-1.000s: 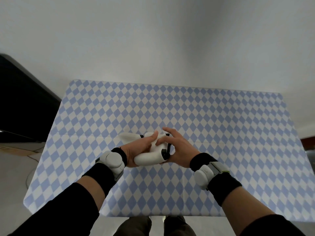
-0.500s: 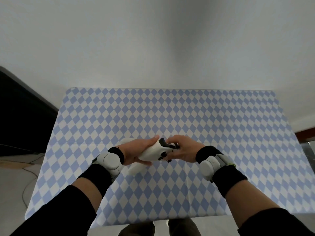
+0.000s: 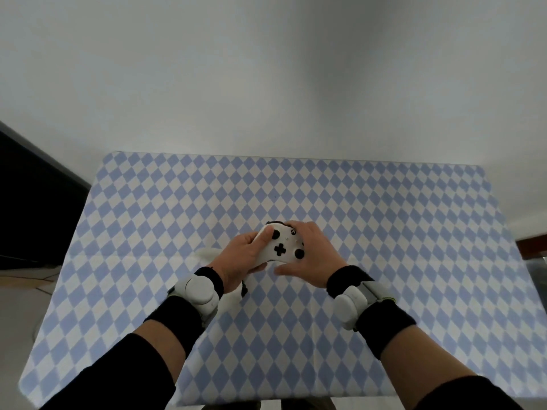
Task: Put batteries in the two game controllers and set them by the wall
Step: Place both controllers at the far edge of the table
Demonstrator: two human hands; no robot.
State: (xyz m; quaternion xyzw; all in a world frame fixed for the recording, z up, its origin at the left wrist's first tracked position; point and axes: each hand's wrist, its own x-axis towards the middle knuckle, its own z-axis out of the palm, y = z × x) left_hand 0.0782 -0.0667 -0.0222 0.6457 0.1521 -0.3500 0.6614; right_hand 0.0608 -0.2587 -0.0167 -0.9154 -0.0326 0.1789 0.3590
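Holding white controller [image 3: 282, 247] face-up mid-table: left hand [image 3: 241, 257] clamped on it, right hand [image 3: 307, 255] likewise.

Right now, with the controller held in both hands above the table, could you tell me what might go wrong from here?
1. A second white controller lies partly hidden under the left hand and wrist; lowering the arm could knock it.
2. The held controller sits mid-table, so carrying it to the wall means a long forward reach.
3. The right hand rests on it with loosely spread fingers, so it might slip.
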